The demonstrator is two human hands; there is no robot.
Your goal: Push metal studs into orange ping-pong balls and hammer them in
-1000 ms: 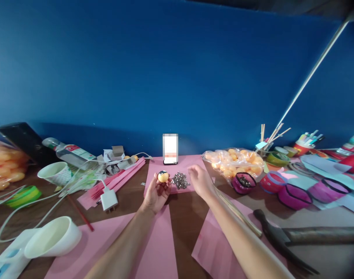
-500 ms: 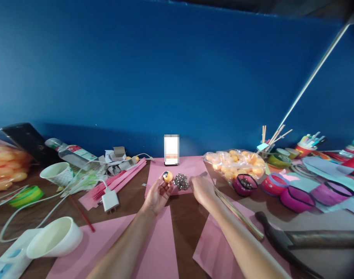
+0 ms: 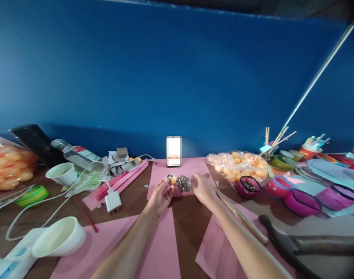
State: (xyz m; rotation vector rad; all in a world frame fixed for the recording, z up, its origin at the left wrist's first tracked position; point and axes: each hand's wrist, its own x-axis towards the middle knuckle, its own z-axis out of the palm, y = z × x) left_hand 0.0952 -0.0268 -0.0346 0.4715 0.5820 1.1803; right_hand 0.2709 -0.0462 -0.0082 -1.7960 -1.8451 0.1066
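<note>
Between the fingertips of my left hand [image 3: 160,199] is an orange ping-pong ball [image 3: 173,179], its upper left side covered with shiny metal bits that look like thumbtacks. Just right of the ball lies a heap of shiny metal thumbtacks [image 3: 184,183] on a pink sheet [image 3: 191,164]. At the heap's right edge is my right hand [image 3: 203,189], its fingers curled in and pointing down. Its fingertips are mostly hidden, so anything in them is too small to make out.
A phone [image 3: 174,153] stands behind the heap. To the right are a bag of orange balls [image 3: 238,164], a purple bowl of small metal pieces [image 3: 248,186], a bundle of sticks [image 3: 243,217] and a hammer [image 3: 278,240]. Leftward are a charger [image 3: 113,200] and white cup [image 3: 61,238].
The view has shifted slightly, moving everything a little to the right. My left hand has turned the ball a bit. My right hand stays beside the heap, slightly closer to it.
</note>
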